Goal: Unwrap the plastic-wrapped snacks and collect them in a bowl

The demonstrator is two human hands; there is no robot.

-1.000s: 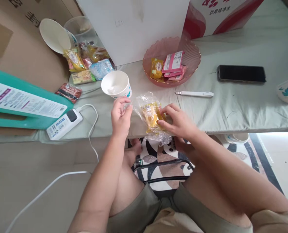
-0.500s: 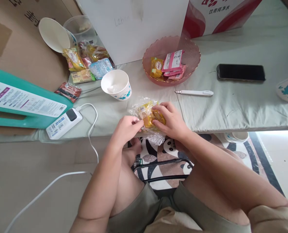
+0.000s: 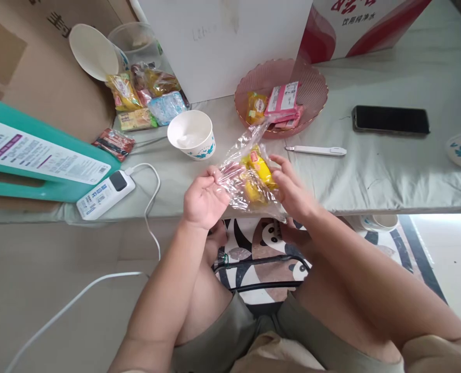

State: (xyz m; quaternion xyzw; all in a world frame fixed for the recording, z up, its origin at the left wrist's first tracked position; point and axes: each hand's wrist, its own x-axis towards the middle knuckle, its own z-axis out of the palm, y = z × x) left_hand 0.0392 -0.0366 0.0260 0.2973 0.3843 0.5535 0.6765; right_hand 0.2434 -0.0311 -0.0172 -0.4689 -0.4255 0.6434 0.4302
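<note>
Just over the table's front edge, a clear plastic bag (image 3: 236, 150) is spread between my hands, with yellow snack packets (image 3: 262, 168) inside it or seen through it. My left hand (image 3: 205, 199) pinches the bag's left side, palm turned partly up. At the right side, my right hand (image 3: 292, 189) has its fingers curved against the bag and a yellow packet; its thumb is mostly hidden. Behind the bag stands a pink ribbed glass bowl (image 3: 312, 116) with a yellow packet (image 3: 257, 106) and pink packets (image 3: 283, 99). A white paper cup (image 3: 191, 135) is left of it.
A white utility knife (image 3: 316, 150) and a black phone (image 3: 391, 120) lie to the right. At the left are a power bank (image 3: 106, 195) with its white cable (image 3: 153, 199), a green container (image 3: 52, 155), and several wrapped snacks (image 3: 166, 108) by a tipped paper cup (image 3: 92, 52).
The crumpled bag has been pulled up and spread out, with the yellow packets tilting. My left hand has turned palm up, and my right hand has shifted to the bag's right side.
</note>
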